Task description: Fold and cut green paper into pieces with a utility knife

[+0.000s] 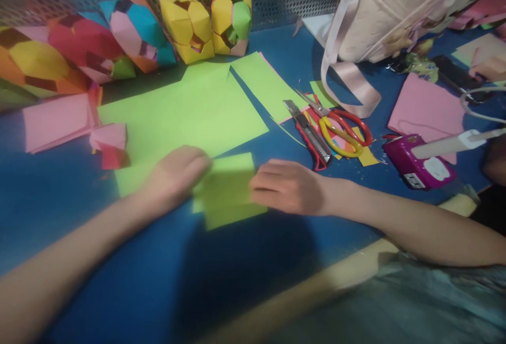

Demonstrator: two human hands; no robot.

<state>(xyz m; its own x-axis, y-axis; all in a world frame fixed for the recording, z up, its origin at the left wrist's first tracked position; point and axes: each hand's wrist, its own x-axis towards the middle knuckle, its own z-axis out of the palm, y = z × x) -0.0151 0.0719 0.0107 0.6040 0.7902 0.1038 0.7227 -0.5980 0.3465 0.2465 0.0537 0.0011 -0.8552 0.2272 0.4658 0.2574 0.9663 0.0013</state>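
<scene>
Two small pieces of lime-green paper (229,186), or one folded piece, lie overlapped on the blue table between my hands; which of these, I cannot tell. My left hand (179,173) is closed at the paper's left edge, its thumb side against it. At the right edge my right hand (286,187) is curled, with its fingertips on the paper. Both hands are slightly blurred. Just beyond them spreads a large lime-green sheet (177,112), with another green strip (269,86) behind it to the right.
A box cutter (308,133) and red-and-yellow scissors (343,130) lie on paper scraps at the right. Farther right are a purple device (419,162) and pink paper (427,107). Folded paper shapes (185,28) line the back, near a pale bag (387,12). Pink folded paper (59,120) sits left.
</scene>
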